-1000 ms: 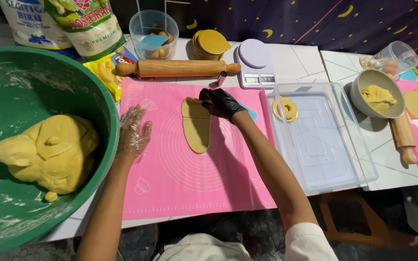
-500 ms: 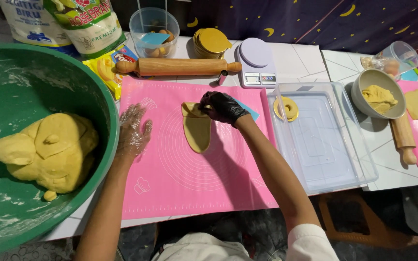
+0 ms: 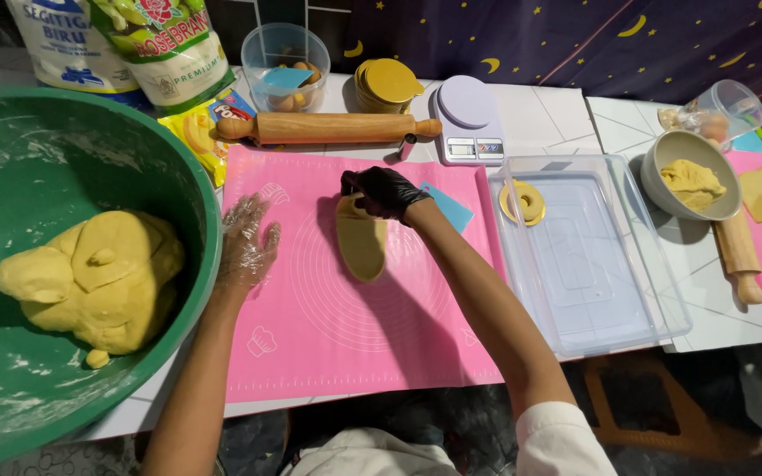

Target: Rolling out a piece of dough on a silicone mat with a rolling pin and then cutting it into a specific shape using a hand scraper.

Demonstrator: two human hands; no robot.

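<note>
Bright, even overhead light, soft shadows, sharp focus, slight wide-angle edge distortion.

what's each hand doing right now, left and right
Left hand: open, flat on the pink mat, holding nothing.
Right hand: closed on the top edge of the dough sheet.

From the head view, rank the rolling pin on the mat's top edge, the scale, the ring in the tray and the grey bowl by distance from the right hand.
From the right hand:
1. Rolling pin, just beyond it, up-left.
2. Scale, up and right. Close to the pin; the order is narrow.
3. Ring, right, in the tray's corner.
4. Grey bowl, far right.
</note>
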